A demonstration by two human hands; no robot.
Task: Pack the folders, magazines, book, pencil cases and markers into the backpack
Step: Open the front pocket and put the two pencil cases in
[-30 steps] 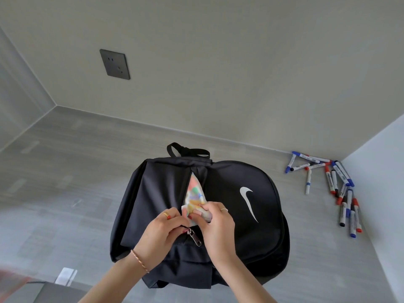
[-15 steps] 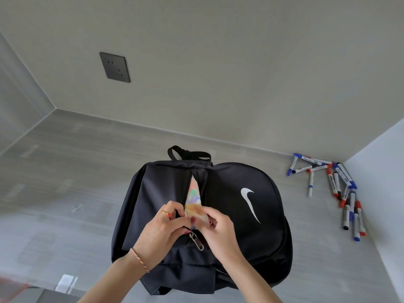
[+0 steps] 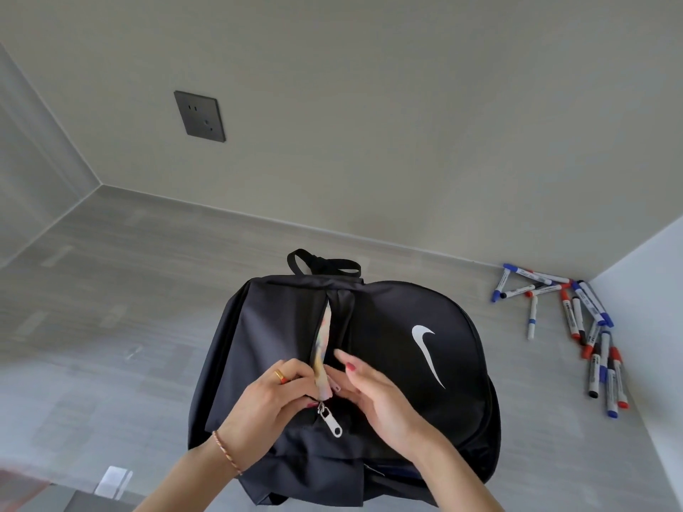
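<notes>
A black backpack (image 3: 399,327) with a white swoosh lies on the grey floor in front of me. Its side pocket zip is open, and a colourful pencil case (image 3: 321,349) shows as a thin strip in the slit. My left hand (image 3: 266,400) pinches the pocket's edge just above the silver zip pull (image 3: 330,423). My right hand (image 3: 373,393) is beside the slit, fingers straight and relaxed, touching the fabric and holding nothing. Several markers (image 3: 576,319) with red, blue and black caps lie scattered at the right by the wall corner.
Walls close off the back and the right side. A dark wall socket (image 3: 200,116) sits on the back wall. A small white paper (image 3: 112,482) lies at the lower left, next to a dark object's edge.
The pencil case has sunk deeper into the pocket; only a thin strip shows now. My right hand has let go of it and opened. My left hand still holds the pocket edge.
</notes>
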